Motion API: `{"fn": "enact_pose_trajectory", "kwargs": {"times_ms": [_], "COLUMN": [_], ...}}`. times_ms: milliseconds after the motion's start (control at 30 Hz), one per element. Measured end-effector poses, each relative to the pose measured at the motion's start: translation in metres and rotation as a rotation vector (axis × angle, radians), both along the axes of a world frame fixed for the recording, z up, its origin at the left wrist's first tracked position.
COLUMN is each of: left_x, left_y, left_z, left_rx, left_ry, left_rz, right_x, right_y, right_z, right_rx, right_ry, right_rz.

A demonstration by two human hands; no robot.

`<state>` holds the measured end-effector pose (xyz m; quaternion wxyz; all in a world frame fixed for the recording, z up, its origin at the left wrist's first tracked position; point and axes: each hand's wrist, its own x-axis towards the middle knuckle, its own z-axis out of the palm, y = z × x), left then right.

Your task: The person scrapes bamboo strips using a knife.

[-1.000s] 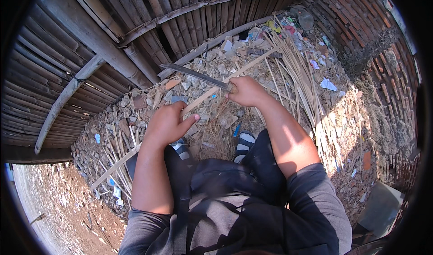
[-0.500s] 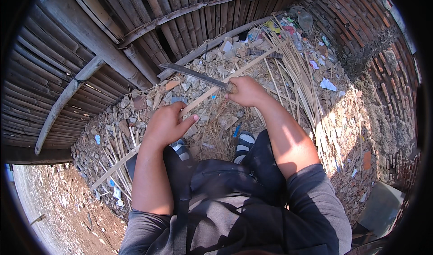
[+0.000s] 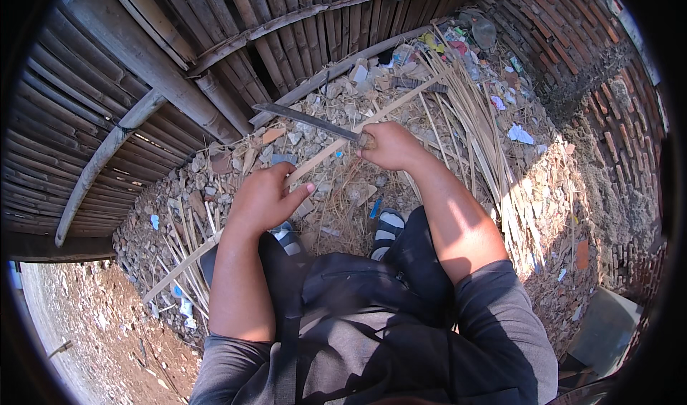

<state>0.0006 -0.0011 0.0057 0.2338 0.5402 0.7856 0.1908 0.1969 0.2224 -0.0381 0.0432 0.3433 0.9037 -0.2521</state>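
A long pale bamboo strip (image 3: 315, 160) runs diagonally in front of me, from low on the left up to the far right. My left hand (image 3: 262, 194) is closed round its middle, thumb on the near side. In my right hand (image 3: 393, 146) is the handle of a machete (image 3: 309, 121), fist closed. Its dark blade points to the far left and crosses the strip just beside that fist. The strip passes at my right knuckles; whether those fingers also touch it is hidden.
Rubble and litter (image 3: 293, 142) cover the ground round my sandalled feet. A bundle of bamboo strips (image 3: 494, 154) lies on the right, more strips (image 3: 187, 226) on the left. A bamboo wall (image 3: 315, 18) stands ahead, a brick wall (image 3: 565, 33) to the right. A grey box-like object (image 3: 607, 331) is near right.
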Motion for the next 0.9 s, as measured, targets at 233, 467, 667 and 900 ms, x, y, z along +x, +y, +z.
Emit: {"fn": "enact_pose_trajectory", "kwargs": {"times_ms": [233, 467, 667, 900], "left_x": [0.001, 0.001, 0.001, 0.0], "left_y": [0.001, 0.001, 0.001, 0.001], "left_z": [0.002, 0.003, 0.001, 0.001], "left_rx": [-0.009, -0.015, 0.002, -0.012], "left_ry": [-0.009, -0.008, 0.003, 0.0], "left_rz": [0.003, -0.001, -0.007, -0.013], "right_x": [0.002, 0.001, 0.002, 0.001], "right_y": [0.001, 0.002, 0.003, 0.001], "right_z": [-0.005, -0.007, -0.011, -0.007], "right_rx": [0.024, 0.017, 0.022, 0.022], "right_ry": [0.034, 0.031, 0.051, 0.033], "right_rz": [-0.009, 0.003, 0.009, 0.007]}}
